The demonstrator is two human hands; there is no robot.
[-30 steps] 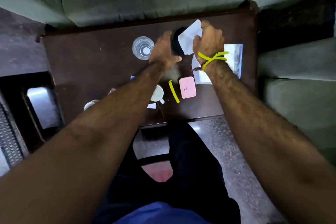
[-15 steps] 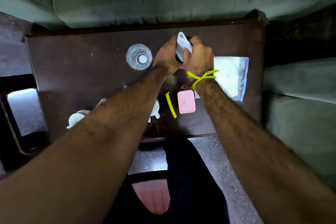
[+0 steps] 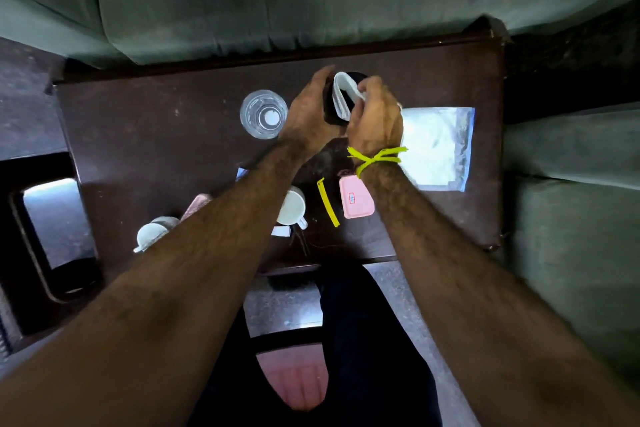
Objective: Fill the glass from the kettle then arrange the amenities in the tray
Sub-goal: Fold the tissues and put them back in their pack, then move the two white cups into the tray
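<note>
At the back middle of the dark wooden table (image 3: pixel 156 156) my left hand (image 3: pixel 310 114) grips the side of a black round holder (image 3: pixel 329 114). A folded white napkin (image 3: pixel 341 94) stands in the holder's mouth, pinched by my right hand (image 3: pixel 375 118). The clear glass (image 3: pixel 264 114) stands upright just left of my left hand. Nearer the front lie a pink packet (image 3: pixel 355 198), a yellow strip (image 3: pixel 328 203) and a white cup (image 3: pixel 292 206) on its side. A second white cup (image 3: pixel 152 232) lies at the front left, partly under my left forearm.
A clear plastic bag (image 3: pixel 438 146) lies flat on the table's right part. A dark tray with a shiny surface (image 3: pixel 59 218) sits low to the left of the table. Grey-green cushions surround the table at the back and right.
The white napkin was spread wide above the holder; now it is folded narrow and sits in the holder's mouth. Both hands have closed in around it.
</note>
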